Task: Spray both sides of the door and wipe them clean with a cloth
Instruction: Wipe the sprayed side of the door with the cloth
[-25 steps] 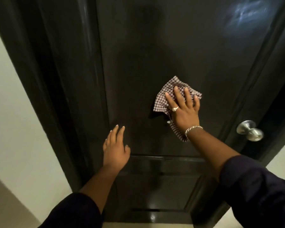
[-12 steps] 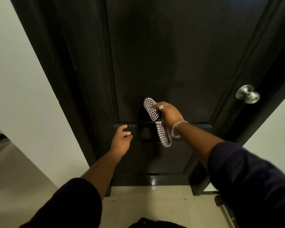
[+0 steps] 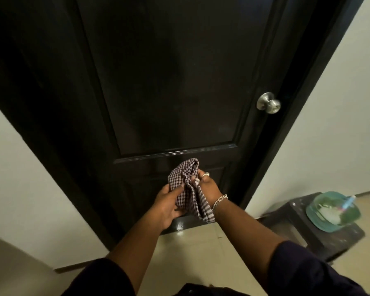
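A glossy black panelled door (image 3: 175, 82) fills the upper view, with a round silver knob (image 3: 269, 103) on its right side. A bunched brown-and-white checked cloth (image 3: 187, 184) hangs in front of the door's lower panel. My right hand (image 3: 208, 186), with a ring and a chain bracelet, grips the cloth from the right. My left hand (image 3: 168, 205) holds the cloth's left side from below, fingers curled onto it. Neither hand touches the door. No spray bottle can be made out clearly.
A dark low stool (image 3: 312, 227) stands on the tiled floor at the right, bearing a teal bowl (image 3: 331, 212) with a blurred tube-like item inside. Pale walls (image 3: 329, 124) flank the black door frame. Light floor tiles (image 3: 190, 253) lie below my arms.
My right hand left the upper panel and came down with the cloth bunched. My left hand left the door and took hold of the cloth. The view tilted downward, showing the stool.
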